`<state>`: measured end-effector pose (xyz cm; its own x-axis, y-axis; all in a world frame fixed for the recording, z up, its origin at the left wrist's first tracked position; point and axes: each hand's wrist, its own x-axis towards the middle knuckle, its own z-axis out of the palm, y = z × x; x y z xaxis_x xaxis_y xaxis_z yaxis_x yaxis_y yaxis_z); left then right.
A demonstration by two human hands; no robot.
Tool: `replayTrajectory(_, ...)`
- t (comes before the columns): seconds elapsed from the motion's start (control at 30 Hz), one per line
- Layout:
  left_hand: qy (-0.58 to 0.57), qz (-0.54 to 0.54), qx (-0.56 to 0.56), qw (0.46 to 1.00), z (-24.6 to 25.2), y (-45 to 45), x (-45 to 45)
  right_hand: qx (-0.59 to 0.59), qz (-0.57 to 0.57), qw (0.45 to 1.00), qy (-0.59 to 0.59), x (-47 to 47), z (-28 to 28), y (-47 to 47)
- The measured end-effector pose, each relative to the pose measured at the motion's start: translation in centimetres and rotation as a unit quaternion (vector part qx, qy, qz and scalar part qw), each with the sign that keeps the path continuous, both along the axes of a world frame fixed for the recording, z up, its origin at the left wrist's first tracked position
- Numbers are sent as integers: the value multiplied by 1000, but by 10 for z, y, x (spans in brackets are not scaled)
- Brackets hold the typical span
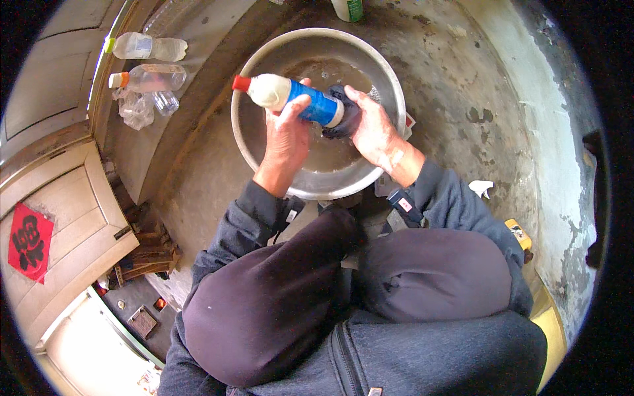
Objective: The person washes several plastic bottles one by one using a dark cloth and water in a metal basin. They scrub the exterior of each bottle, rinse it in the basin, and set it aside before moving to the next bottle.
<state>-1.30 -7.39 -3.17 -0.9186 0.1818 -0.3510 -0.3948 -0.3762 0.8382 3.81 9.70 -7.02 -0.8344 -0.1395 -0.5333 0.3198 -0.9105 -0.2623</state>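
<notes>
My left hand grips a white plastic bottle with a red cap and a blue label, its thumb across the front. The bottle lies nearly level, cap to the left, over a wide round metal basin. Against the bottle's base, my right hand holds a dark wet cloth. Shallow brownish water covers the basin's floor beneath both hands. The fingers behind the bottle and under the cloth are partly hidden.
Two plastic bottles and a crumpled clear bag lie on the ledge at left. A white and green container stands beyond the basin. On the right floor are a white spray head and a yellow container.
</notes>
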Motion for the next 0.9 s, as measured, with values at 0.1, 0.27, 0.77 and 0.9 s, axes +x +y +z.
replayTrajectory(0.1, -55, 28, 54, 997, 3, 7, 4, 25, -8, 998, -57, 10, -8, -7)
replayTrajectory(0.27, -87, 73, 128, 985, 10, 1, -19, -11, -11, 1000, -18, 27, -3, -33)
replayTrajectory(0.77, -69, 72, 149, 984, -11, -19, -33, 152, 71, 985, 50, 31, -6, -35)
replayTrajectory(0.9, -87, 30, 146, 985, -20, -20, -16, 279, 25, 960, -17, 13, -15, -17)
